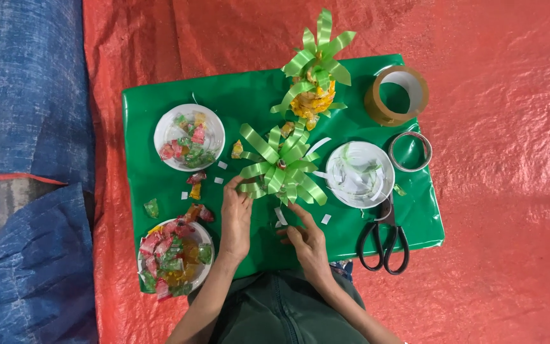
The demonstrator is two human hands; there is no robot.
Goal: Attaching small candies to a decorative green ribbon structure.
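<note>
A green ribbon rosette (281,167) with looped strips stands in the middle of the green sheet (160,185). My left hand (235,220) touches its lower left loops with the fingertips. My right hand (305,241) rests just below it, fingers curled near a small white scrap; whether it pinches anything is hard to tell. A second ribbon piece (314,76), with yellow wrapped sweets under green loops, stands at the far edge.
Two white plates of wrapped sweets sit left (189,137) and lower left (174,255). A plate of ribbon scraps (359,173), black scissors (384,239), a brown tape roll (396,95) and a clear tape roll (410,151) lie right. Red tarpaulin surrounds the sheet.
</note>
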